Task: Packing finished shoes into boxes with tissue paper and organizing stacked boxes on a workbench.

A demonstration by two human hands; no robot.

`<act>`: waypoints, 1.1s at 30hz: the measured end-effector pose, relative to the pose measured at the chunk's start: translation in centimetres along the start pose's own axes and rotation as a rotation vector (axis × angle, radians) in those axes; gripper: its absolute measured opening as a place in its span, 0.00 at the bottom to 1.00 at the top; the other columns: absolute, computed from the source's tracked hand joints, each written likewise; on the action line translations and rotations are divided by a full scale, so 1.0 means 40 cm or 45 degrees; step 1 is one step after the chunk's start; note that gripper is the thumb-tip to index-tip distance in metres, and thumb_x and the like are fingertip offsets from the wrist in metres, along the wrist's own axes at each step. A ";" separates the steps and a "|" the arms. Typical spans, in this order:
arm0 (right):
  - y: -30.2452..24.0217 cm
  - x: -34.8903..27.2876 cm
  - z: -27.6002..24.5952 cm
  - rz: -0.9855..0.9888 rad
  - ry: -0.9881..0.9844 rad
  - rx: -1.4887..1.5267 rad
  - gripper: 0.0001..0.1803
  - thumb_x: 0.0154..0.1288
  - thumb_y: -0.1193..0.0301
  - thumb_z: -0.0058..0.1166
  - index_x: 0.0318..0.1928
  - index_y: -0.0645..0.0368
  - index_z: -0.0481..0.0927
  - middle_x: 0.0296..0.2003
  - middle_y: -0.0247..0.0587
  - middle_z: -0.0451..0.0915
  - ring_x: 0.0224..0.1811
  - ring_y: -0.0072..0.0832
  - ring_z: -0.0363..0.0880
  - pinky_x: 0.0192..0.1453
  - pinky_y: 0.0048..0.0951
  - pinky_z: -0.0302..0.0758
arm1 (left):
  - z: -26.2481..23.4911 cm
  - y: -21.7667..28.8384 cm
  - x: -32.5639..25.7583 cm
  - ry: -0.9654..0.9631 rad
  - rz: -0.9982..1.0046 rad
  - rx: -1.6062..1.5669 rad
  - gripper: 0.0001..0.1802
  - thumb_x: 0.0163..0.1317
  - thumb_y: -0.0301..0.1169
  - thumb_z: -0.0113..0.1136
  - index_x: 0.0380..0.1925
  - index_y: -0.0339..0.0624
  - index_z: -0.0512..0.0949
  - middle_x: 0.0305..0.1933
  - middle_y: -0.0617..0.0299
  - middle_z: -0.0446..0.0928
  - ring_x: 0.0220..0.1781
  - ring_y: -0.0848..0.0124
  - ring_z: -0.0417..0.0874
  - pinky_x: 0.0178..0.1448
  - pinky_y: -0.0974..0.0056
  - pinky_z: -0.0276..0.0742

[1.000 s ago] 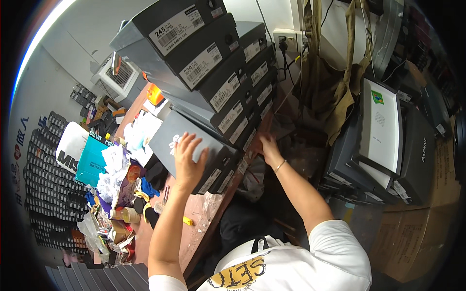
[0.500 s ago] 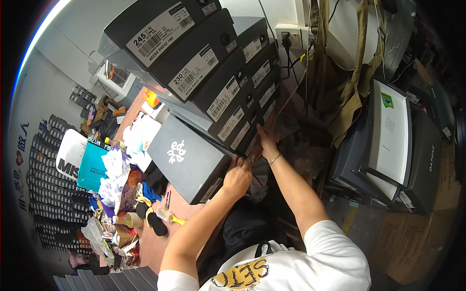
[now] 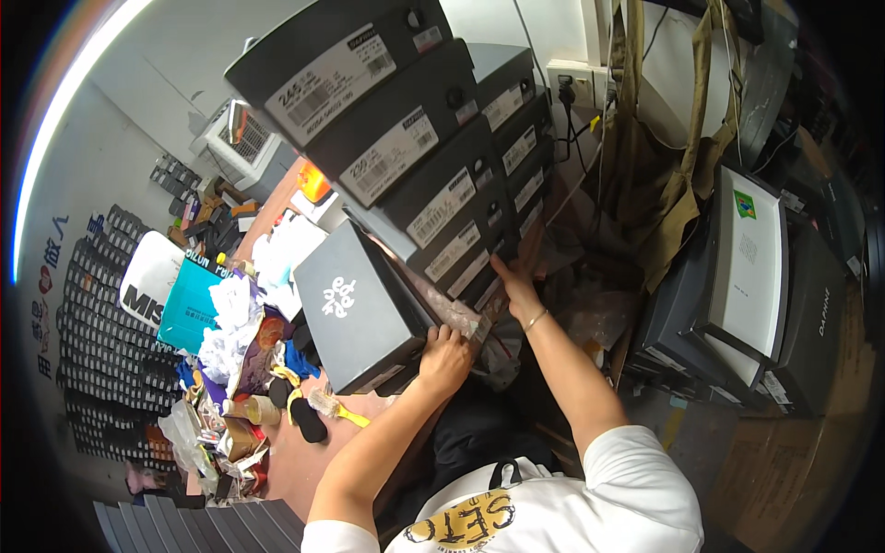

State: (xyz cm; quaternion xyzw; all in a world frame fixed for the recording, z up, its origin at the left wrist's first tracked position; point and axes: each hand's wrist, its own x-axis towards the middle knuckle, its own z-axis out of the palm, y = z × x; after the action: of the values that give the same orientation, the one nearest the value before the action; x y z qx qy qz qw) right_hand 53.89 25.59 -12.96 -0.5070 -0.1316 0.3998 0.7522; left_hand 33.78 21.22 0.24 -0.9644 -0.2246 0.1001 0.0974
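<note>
At left on the pinkish counter [image 3: 300, 465] lie a yellow-handled brush [image 3: 338, 407] and a dark oval pad [image 3: 309, 420]; both sit near enough to the grey shoebox [image 3: 359, 341] that a sideways nudge could catch them, so small, level movements suit best here. That shoebox rests on the counter left of the taller pile, matte and crisp-edged, white lettering [image 3: 337, 300] across its lid. The left hand [image 3: 447, 358] is at its near right corner with fingers bent; whether its grip is closed on cardboard I cannot tell. Low, even pressure there should keep the lid from sliding. Next comes the shoebox stack [image 3: 410, 175], dark grey, its uneven layers bearing white labels [image 3: 388, 155] on their ends; being tall, it likely calls for steady handling near its base. The right hand [image 3: 518, 288] reaches its low near right corner, fingertips partly hidden, so its grip cannot be judged either. A second column [image 3: 521, 120] stands just behind, and at far right a shallow white box lid [image 3: 737, 267] lies on more grey boxes [image 3: 678, 313].
</note>
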 end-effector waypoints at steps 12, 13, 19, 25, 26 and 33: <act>-0.094 -0.153 0.012 -0.041 0.004 0.583 0.12 0.62 0.66 0.62 0.36 0.64 0.78 0.36 0.36 0.79 0.40 0.22 0.75 0.48 0.26 0.70 | 0.011 0.062 0.029 0.396 -0.959 -2.776 0.20 0.62 0.32 0.59 0.53 0.39 0.70 0.50 0.65 0.72 0.55 0.75 0.71 0.57 0.68 0.66; -0.109 -0.139 0.001 -0.027 0.016 0.574 0.13 0.62 0.66 0.62 0.38 0.64 0.78 0.38 0.36 0.79 0.42 0.22 0.75 0.49 0.27 0.70 | 0.006 0.060 0.042 0.348 -1.029 -2.750 0.22 0.62 0.33 0.60 0.54 0.39 0.68 0.51 0.64 0.71 0.55 0.75 0.71 0.57 0.68 0.66; -0.127 -0.110 -0.019 -0.048 0.037 0.296 0.39 0.62 0.62 0.62 0.65 0.67 0.57 0.61 0.45 0.67 0.63 0.32 0.63 0.69 0.34 0.56 | 0.025 0.018 0.174 0.668 -0.776 -2.182 0.47 0.48 0.27 0.73 0.63 0.39 0.52 0.60 0.51 0.65 0.64 0.59 0.68 0.63 0.60 0.67; -0.084 -0.098 -0.033 0.010 -0.090 0.292 0.34 0.61 0.64 0.63 0.61 0.64 0.61 0.59 0.44 0.69 0.61 0.31 0.67 0.64 0.33 0.63 | -0.005 0.064 0.251 1.021 -0.803 -1.841 0.46 0.44 0.24 0.73 0.62 0.36 0.56 0.60 0.52 0.65 0.61 0.59 0.68 0.65 0.60 0.66; -0.076 -0.100 -0.039 0.013 -0.064 0.306 0.32 0.61 0.66 0.63 0.60 0.63 0.62 0.57 0.43 0.70 0.59 0.30 0.68 0.63 0.32 0.65 | -0.023 0.073 0.253 1.035 -0.842 -1.771 0.46 0.45 0.25 0.73 0.62 0.36 0.57 0.60 0.52 0.65 0.62 0.60 0.68 0.65 0.61 0.65; -0.029 -0.236 -0.059 -0.076 -0.004 0.310 0.27 0.59 0.75 0.63 0.55 0.61 0.64 0.52 0.41 0.71 0.55 0.27 0.70 0.58 0.29 0.70 | 0.049 0.066 0.243 1.205 -0.924 -1.436 0.38 0.44 0.25 0.74 0.56 0.32 0.65 0.56 0.51 0.64 0.61 0.59 0.67 0.64 0.59 0.65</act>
State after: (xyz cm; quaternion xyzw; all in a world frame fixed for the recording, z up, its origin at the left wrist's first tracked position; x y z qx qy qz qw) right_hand 49.77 16.92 -11.08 -0.4070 -0.0983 0.3911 0.8196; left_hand 42.96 23.59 -3.70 -0.6760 -0.4742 -0.4830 -0.2913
